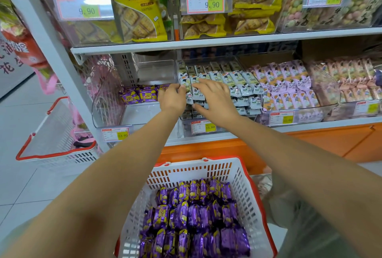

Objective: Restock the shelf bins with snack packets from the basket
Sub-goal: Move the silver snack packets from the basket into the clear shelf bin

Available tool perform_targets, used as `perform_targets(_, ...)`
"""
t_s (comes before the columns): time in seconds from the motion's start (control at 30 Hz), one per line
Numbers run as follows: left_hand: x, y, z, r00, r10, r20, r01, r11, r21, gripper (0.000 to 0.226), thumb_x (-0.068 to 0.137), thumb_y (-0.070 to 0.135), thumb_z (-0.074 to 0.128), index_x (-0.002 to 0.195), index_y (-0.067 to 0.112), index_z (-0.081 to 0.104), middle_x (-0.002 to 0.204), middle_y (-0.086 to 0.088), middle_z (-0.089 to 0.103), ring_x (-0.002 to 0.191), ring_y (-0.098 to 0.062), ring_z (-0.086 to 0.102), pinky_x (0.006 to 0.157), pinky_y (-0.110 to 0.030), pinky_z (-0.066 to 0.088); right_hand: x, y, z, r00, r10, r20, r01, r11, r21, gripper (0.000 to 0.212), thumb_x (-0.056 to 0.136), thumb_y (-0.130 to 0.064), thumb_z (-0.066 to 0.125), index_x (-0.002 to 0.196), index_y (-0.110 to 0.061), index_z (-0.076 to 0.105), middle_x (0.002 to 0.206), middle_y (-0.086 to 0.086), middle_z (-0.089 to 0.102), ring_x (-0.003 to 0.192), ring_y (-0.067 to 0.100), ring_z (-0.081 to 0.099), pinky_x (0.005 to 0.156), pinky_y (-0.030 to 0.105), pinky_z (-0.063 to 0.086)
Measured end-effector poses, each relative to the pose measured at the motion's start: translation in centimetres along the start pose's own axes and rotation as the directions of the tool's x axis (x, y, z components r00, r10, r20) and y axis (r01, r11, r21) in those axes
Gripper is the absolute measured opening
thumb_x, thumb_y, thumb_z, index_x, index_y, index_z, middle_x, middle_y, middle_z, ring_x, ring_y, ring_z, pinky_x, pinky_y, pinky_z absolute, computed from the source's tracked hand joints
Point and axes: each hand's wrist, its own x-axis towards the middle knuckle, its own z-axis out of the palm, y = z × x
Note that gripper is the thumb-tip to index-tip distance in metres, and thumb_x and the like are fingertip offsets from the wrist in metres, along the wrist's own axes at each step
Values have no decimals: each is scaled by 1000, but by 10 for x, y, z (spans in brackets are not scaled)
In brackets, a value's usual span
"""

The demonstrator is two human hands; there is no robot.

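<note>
A white basket with a red rim point(237, 175) sits low in front of me, filled with purple snack packets point(196, 216). On the lower shelf, a clear bin point(107, 109) holds a few matching purple packets point(140, 95) at its back. The bin to its right is packed with grey-white packets point(237, 84). My left hand point(172, 98) curls its fingers over the left end of that grey-white row, at the divider between the two bins. My right hand point(215, 100) lies spread on the same row, with its thumb under a few packets.
Lilac packets point(289, 86) and pink packets point(351, 80) fill the bins further right. Yellow biscuit bags point(136, 9) stand on the upper shelf. A second white basket point(51, 144) sits on the floor to the left. An orange cabinet base point(310, 144) runs below the shelf.
</note>
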Motion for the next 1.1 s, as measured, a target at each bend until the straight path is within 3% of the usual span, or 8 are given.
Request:
perform_targets(0.3, -11, -6, -5, 1000, -7, -18, 5, 992, -128, 43, 102, 35, 32, 129, 8, 52, 135, -17, 46, 124, -32, 43, 106, -46, 36, -17, -1, -10, 996, -15, -84, 26, 992, 123, 56, 84, -23, 60, 138, -16, 47, 144, 4, 44, 135, 21, 35, 112, 38, 17)
perform_targets(0.4, -24, -13, -12, 997, 32, -74, -41, 992, -116, 40, 103, 30, 32, 130, 8, 49, 135, -14, 44, 125, -29, 40, 105, -36, 34, -34, -6, -20, 982, -23, -186, 56, 983, 176, 40, 84, -18, 55, 123, -13, 56, 121, 4, 56, 117, 21, 46, 101, 34, 27)
perform_targets(0.5, -44, -28, -18, 971, 107, -214, -120, 992, -50, 33, 101, 23, 37, 126, 7, 51, 129, -13, 44, 110, -22, 43, 90, -26, 31, -59, -9, -21, 978, -61, -202, 103, 973, 206, 25, 86, -15, 53, 109, -10, 60, 101, 3, 57, 97, 17, 51, 88, 29, 35)
perform_targets(0.63, -74, -61, -17, 922, 198, -334, -206, 979, 13, 23, 94, 11, 42, 114, 6, 53, 113, -15, 49, 95, -24, 46, 77, -27, 31, -96, -8, -11, 993, -50, -106, 77, 959, 273, 18, 86, -12, 54, 103, -12, 60, 91, -4, 52, 81, 14, 53, 73, 28, 41)
perform_targets(0.77, -94, -106, -3, 968, 164, -192, -147, 984, 97, 19, 90, 8, 47, 105, 9, 59, 100, -14, 59, 89, -27, 53, 75, -35, 40, -127, -2, 15, 984, 87, 155, -126, 957, 261, 20, 89, -11, 55, 109, -16, 60, 97, -7, 51, 82, 10, 53, 73, 29, 45)
perform_targets(0.9, -110, -161, 19, 991, -10, 136, -30, 958, 286, 20, 94, 16, 51, 108, 9, 64, 111, -13, 65, 101, -31, 60, 87, -39, 49, -153, 4, 55, 831, 218, 512, -332, 932, 143, 41, 92, -18, 59, 132, -15, 50, 131, 7, 49, 111, 24, 56, 96, 39, 46)
perform_targets(1.03, -123, -219, 36, 891, -237, 388, 30, 883, 469, 28, 94, 17, 49, 104, -6, 61, 112, -28, 63, 101, -42, 60, 81, -44, 47, -180, 1, 96, 615, 286, 735, -447, 894, 26, 65, 96, -27, 56, 151, -12, 24, 154, 17, 27, 138, 34, 34, 113, 42, 31)
perform_targets(1.1, -129, -242, 44, 821, -335, 462, 71, 863, 501, 35, 98, 19, 47, 116, -11, 54, 113, -35, 57, 91, -45, 58, 76, -50, 47, -190, 0, 117, 526, 281, 803, -475, 880, 4, 72, 98, -30, 54, 154, -11, 13, 159, 17, 16, 143, 32, 27, 116, 39, 25)
